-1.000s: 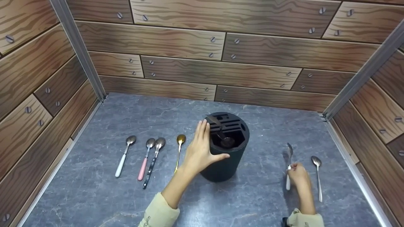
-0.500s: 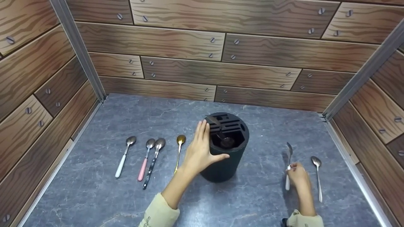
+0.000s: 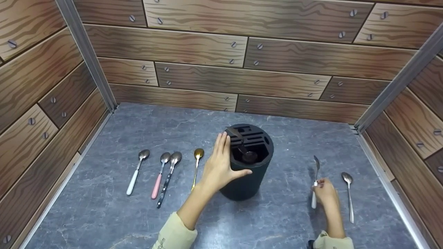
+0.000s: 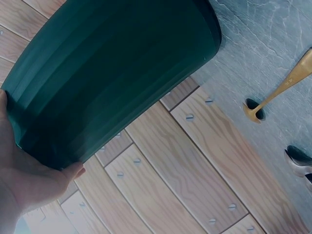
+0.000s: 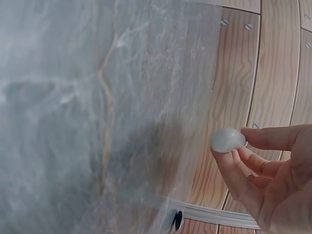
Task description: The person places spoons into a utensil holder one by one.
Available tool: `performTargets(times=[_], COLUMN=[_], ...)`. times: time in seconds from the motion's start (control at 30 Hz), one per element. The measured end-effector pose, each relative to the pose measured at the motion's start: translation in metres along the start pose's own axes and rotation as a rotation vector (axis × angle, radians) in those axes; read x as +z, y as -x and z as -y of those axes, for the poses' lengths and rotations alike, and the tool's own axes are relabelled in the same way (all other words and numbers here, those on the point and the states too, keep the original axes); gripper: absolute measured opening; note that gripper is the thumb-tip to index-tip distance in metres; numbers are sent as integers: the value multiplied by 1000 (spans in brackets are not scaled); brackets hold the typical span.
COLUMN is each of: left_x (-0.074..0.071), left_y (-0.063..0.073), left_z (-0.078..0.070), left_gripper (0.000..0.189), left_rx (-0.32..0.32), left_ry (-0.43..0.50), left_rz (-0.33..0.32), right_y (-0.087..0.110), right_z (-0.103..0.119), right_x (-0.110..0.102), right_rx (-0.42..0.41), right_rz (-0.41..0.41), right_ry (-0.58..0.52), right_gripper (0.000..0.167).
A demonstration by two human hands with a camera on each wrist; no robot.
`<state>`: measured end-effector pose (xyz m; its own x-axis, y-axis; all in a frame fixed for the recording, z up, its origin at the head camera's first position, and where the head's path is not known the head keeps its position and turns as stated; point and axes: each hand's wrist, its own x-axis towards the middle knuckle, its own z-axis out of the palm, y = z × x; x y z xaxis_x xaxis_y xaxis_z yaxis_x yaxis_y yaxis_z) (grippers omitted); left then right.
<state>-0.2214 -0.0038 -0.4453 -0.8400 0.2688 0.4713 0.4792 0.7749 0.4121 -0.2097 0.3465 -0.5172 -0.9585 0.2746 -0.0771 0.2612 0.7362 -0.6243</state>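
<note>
In the head view, a dark cylindrical utensil holder [image 3: 242, 181] stands upright with slots and a larger opening in its top. My left hand [image 3: 217, 166] rests against its left side, fingers straight and thumb spread across the front. The left wrist view shows the holder's green wall [image 4: 117, 73] against that hand [image 4: 36, 180]. A dark utensil [image 3: 249, 156] with a rounded end sits in the large opening. At the right, my right hand [image 3: 326, 193] pinches the white handle of a spoon [image 3: 314, 200], its metal head nearly edge-on. The right wrist view shows the rounded handle end [image 5: 226, 140] between thumb and fingers.
Right of my right hand lies a metal spoon [image 3: 349, 197]. Left of the holder lie a gold spoon [image 3: 197, 162], a black-patterned spoon [image 3: 168, 183], a pink-handled spoon [image 3: 156, 185] and a white-handled spoon [image 3: 133, 180]. Wood-patterned walls [image 3: 200, 48] surround the grey marbled table [image 3: 277, 221].
The pinched white-handled spoon has shifted slightly left with my right hand. My left hand and the holder stay in place.
</note>
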Motion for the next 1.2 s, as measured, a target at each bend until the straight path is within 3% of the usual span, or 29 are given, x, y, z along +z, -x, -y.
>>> performTargets(times=[0.6, 1.2], left_x=[1, 0], left_y=[-1, 0], left_z=[1, 0], left_gripper=[114, 114], left_rx=[14, -6], left_ry=[0, 4], left_rz=[-15, 6], right_y=[5, 9], right_z=[7, 15], right_x=[0, 1], right_rx=[-25, -109], right_rz=[-53, -159], right_ry=[-25, -58], right_gripper=[28, 26])
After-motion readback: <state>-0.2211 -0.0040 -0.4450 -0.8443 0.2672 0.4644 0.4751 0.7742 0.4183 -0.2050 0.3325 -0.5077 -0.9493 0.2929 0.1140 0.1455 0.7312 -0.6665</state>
